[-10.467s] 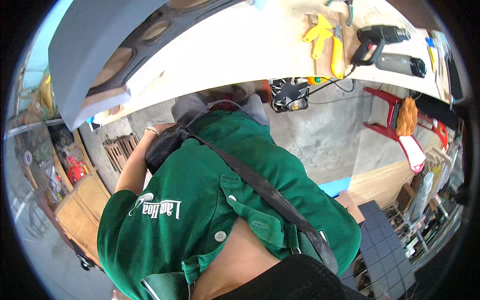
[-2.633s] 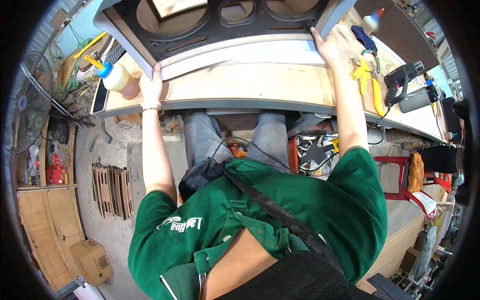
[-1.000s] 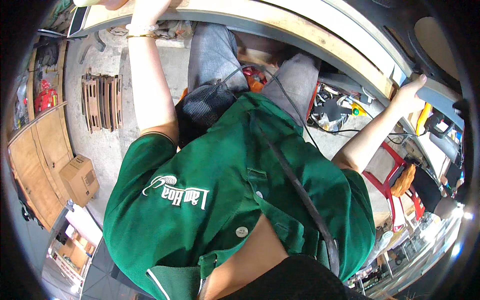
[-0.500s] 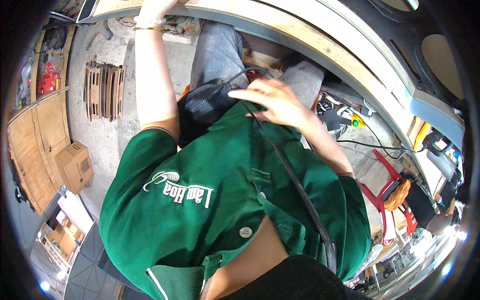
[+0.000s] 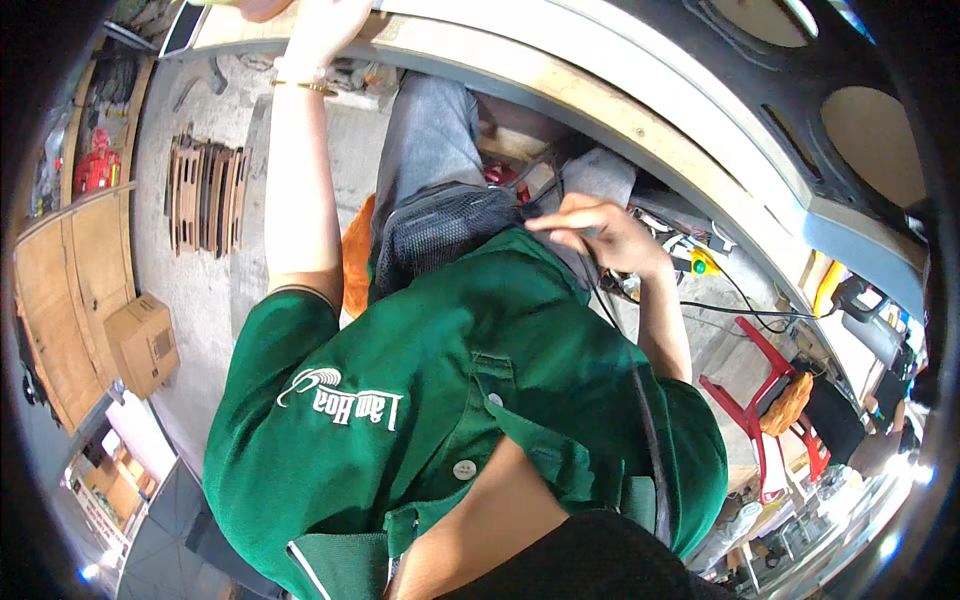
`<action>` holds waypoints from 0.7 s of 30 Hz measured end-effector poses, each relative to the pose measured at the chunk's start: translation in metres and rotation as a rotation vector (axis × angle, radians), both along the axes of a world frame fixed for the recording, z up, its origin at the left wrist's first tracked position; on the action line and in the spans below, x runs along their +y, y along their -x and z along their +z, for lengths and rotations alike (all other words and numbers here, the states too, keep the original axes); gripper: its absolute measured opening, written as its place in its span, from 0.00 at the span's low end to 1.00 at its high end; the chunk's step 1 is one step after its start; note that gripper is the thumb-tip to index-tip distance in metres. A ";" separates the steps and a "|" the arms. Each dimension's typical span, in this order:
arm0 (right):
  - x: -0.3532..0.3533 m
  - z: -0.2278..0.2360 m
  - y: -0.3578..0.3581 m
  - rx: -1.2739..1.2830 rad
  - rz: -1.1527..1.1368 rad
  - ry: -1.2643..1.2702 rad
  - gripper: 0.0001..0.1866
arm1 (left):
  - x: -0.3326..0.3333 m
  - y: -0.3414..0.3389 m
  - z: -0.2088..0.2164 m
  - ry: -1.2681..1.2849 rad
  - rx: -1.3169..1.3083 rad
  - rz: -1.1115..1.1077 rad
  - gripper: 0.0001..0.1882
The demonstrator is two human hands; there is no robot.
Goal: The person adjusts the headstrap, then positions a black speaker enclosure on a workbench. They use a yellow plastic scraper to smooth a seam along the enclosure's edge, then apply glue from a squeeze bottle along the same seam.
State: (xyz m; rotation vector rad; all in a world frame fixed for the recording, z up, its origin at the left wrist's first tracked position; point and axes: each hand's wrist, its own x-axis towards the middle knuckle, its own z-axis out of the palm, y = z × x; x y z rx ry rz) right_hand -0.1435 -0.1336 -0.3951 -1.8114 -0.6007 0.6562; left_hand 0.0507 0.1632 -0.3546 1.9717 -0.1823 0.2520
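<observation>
Slats of brown slotted board (image 5: 207, 200) are at left. The left hand (image 5: 325, 30), cropped above, is at the pale wooden workbench (image 5: 640, 130), its grip unclear. A black mesh pouch (image 5: 448, 230) rests on the grey-denim lap (image 5: 432, 130); near its right end, the right hand (image 5: 605, 240) half-curls, pinching or not I cannot tell.

Black, mesh-patterned pouch (image 5: 440, 238) — green shirt (image 5: 430, 335) with white embroidery (image 5: 365, 408) — blue-grey jeans (image 5: 430, 130), red chair frame (image 5: 768, 347).

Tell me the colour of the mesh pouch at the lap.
The mesh pouch is black; it shows best in the head view, left of the right hand.
</observation>
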 end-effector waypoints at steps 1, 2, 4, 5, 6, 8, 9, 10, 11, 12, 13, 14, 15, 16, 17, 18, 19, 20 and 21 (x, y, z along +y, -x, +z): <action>0.001 0.005 0.000 -0.009 0.032 0.022 0.17 | 0.003 -0.003 0.001 -0.007 -0.002 -0.064 0.21; 0.003 0.011 0.000 -0.002 0.074 0.071 0.17 | 0.006 -0.003 0.000 0.003 -0.002 -0.069 0.20; 0.000 0.027 0.001 -0.123 0.015 0.056 0.18 | 0.007 -0.008 -0.002 0.025 -0.006 -0.085 0.20; -0.008 0.039 0.003 -0.171 -0.066 0.056 0.19 | 0.007 -0.008 -0.004 0.003 -0.114 -0.179 0.20; -0.020 0.052 0.006 -0.220 -0.148 0.055 0.20 | 0.007 -0.009 -0.004 -0.004 -0.048 -0.148 0.21; -0.048 0.073 0.014 -0.681 -0.526 -0.028 0.08 | 0.004 -0.010 -0.003 -0.053 -0.017 -0.053 0.23; -0.055 0.079 0.030 -0.690 -1.041 -0.156 0.05 | 0.002 -0.009 -0.001 -0.053 -0.028 -0.080 0.23; -0.076 0.085 0.027 -0.809 -1.301 -0.424 0.03 | 0.000 -0.008 0.002 -0.063 -0.024 -0.084 0.24; -0.096 0.089 0.028 -1.043 -1.632 -0.213 0.04 | -0.001 -0.008 0.005 -0.071 -0.001 -0.105 0.25; -0.112 0.088 0.025 -1.154 -1.775 -0.054 0.08 | -0.003 -0.006 0.007 -0.081 0.020 -0.112 0.26; -0.128 0.085 0.019 -1.236 -1.733 0.108 0.16 | -0.002 -0.003 0.009 -0.077 0.079 -0.089 0.27; -0.141 0.081 0.016 -1.004 -1.802 0.200 0.24 | -0.003 -0.001 0.011 -0.087 0.093 -0.073 0.28; -0.153 0.077 0.012 -0.923 -1.725 0.402 0.30 | -0.003 -0.001 0.012 -0.093 0.116 -0.062 0.29; -0.161 0.072 0.008 -0.914 -1.678 0.471 0.32 | -0.003 -0.001 0.013 -0.124 0.096 -0.044 0.30; -0.167 0.068 0.004 -0.849 -1.817 0.554 0.36 | -0.001 -0.001 0.013 -0.096 0.128 -0.096 0.34; -0.173 0.067 0.002 -0.982 -1.718 0.600 0.36 | -0.002 -0.002 0.011 -0.098 0.132 -0.109 0.34; -0.175 0.065 0.001 -0.835 -1.693 0.482 0.33 | -0.001 -0.003 0.009 -0.088 0.114 -0.080 0.34; -0.176 0.065 0.001 -0.643 -1.667 0.355 0.31 | 0.000 -0.004 0.006 -0.088 0.093 -0.013 0.35; -0.174 0.066 0.002 -0.609 -1.619 0.504 0.30 | 0.000 -0.006 0.004 -0.051 0.060 -0.011 0.34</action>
